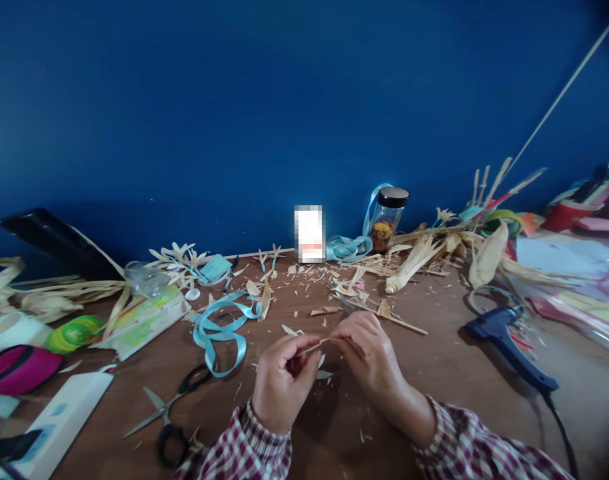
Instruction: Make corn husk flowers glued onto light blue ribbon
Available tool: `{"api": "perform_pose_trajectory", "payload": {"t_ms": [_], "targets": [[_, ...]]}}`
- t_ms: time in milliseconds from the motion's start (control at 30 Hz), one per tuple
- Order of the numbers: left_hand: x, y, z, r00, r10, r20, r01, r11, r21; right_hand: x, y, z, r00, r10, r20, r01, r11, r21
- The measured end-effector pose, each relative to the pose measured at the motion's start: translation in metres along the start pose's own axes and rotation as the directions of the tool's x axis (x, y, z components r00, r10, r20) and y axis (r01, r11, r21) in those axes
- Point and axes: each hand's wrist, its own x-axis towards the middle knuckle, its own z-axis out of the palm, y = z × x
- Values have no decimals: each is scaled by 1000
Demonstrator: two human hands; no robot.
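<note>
My left hand [284, 380] and my right hand [377, 363] meet above the middle of the brown table, both closed in a pinch. A thin, pale strip of dried corn husk [313, 347] runs between their fingertips, each hand gripping an end; part of it is hidden by the fingers. Husk scraps [324, 375] lie on the table just below. To the left of my left hand are black-handled scissors [165, 408] with their blades apart. Light blue ribbon [237, 341] lies in loops beyond the scissors.
A blue glue gun [509, 347] lies at right, its cord trailing forward. A white power strip [67, 417] sits at front left. Along the blue wall stand a black-lidded jar [388, 220], dried husks [417, 263] and husk flowers [177, 257]. Tape rolls [22, 369] are at far left.
</note>
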Motion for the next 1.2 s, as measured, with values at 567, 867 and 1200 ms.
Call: {"api": "perform_pose_trajectory", "payload": {"t_ms": [567, 867, 1200], "targets": [[1, -1, -1, 1000, -22, 14, 22, 1000, -20, -2, -1, 2, 1000, -19, 20, 19, 1000, 4], [3, -1, -5, 998, -10, -62, 8, 1000, -29, 0, -1, 2, 999, -33, 4, 33, 999, -11], [3, -3, -2, 998, -32, 52, 34, 999, -42, -3, -5, 4, 996, 72, -51, -65, 989, 134]]}}
